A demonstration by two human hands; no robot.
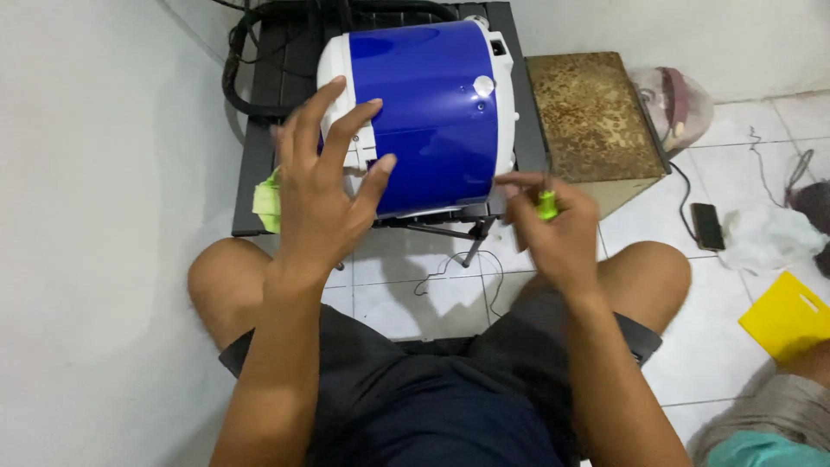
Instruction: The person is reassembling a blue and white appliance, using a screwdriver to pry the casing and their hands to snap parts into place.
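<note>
Between my knees, my right hand (553, 227) is pinching a green screwdriver (546, 204); my spread left hand (324, 186) is steadying the smooth, probably slippery blue cooker (432, 104) by its white edge.

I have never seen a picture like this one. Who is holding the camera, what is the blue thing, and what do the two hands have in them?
The camera sits on the person's head and looks down, so you see their own arms and knees. They sit on a tiled floor before a small dark table. On it lies a blue and white appliance, tipped on its side. The left hand rests open against its white end. The right hand grips a small tool with a green handle, likely a screwdriver. A green cloth lies on the table. On the floor are a phone and a yellow board.
</note>
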